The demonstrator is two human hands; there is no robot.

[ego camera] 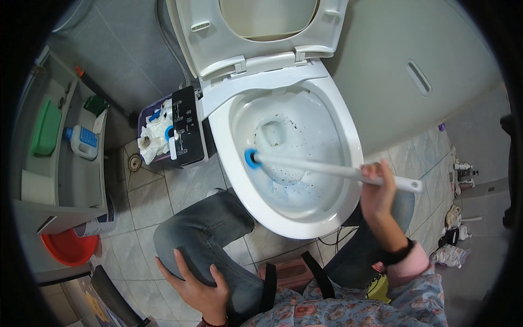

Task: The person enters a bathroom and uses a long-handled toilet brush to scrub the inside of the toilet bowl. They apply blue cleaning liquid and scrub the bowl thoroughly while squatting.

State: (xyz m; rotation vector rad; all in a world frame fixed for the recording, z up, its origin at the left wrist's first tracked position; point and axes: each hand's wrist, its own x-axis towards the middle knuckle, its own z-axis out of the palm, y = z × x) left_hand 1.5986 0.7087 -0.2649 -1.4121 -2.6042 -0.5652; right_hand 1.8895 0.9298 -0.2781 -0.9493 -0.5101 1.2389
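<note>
My right hand [378, 188] grips the white handle of a toilet brush [318, 166] near its far end. The brush's blue head [252, 158] touches the left inner wall of a white toilet bowl [222, 131]. Dark specks and blue streaks mark the bowl's inside, around the drain and towards the front. The toilet seat [261, 53] is raised, with the lid behind it. My left hand [200, 288] rests on my left thigh, fingers apart and holding nothing.
A black control panel [188, 126] juts from the toilet's left side, beside a waste bin [153, 122] of crumpled tissue. Shelves on the left hold a white bottle [83, 141] and a green container [47, 126]. A red basin [69, 247] sits below. Bottles [463, 173] line the right wall.
</note>
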